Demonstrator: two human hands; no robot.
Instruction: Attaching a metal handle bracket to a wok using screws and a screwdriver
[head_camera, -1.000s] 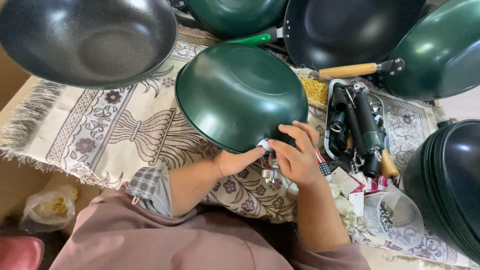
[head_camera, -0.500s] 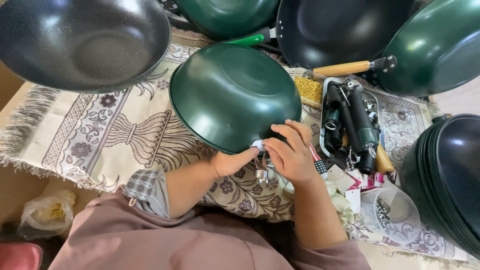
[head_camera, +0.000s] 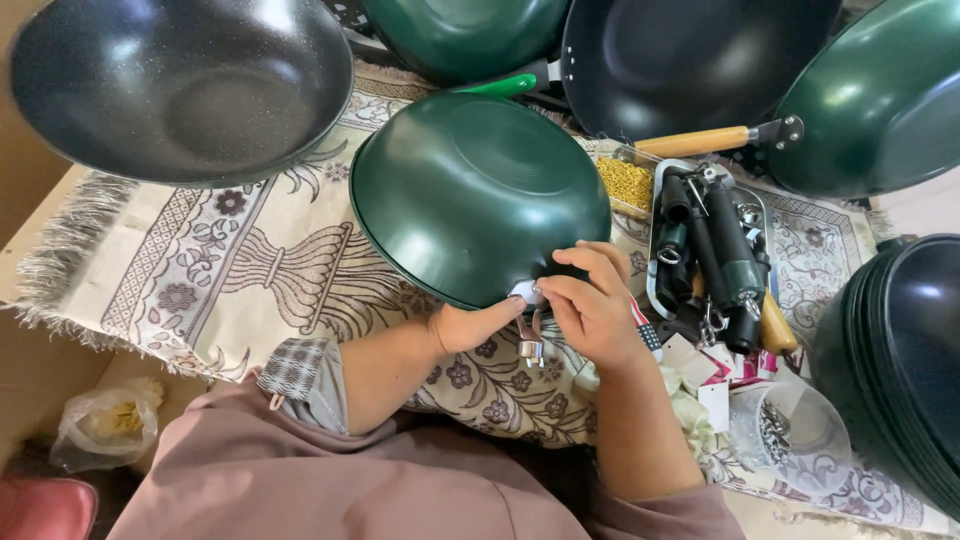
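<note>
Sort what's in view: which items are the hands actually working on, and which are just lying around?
In hand:
green wok, upside down
metal bracket at its rim
left hand
right hand

Lying about:
dark wok
tray of handles
wooden-handled pan
stacked dark woks
patterned cloth

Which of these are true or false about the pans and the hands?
1. The green wok lies upside down on the cloth. True.
2. Both hands are at its near rim. True.
3. The tray of handles is left of the wok. False: it is on the right.
4. The wooden handle belongs to a red pan. False: a black pan.
5. A bracket sits between the hands. True.
</note>
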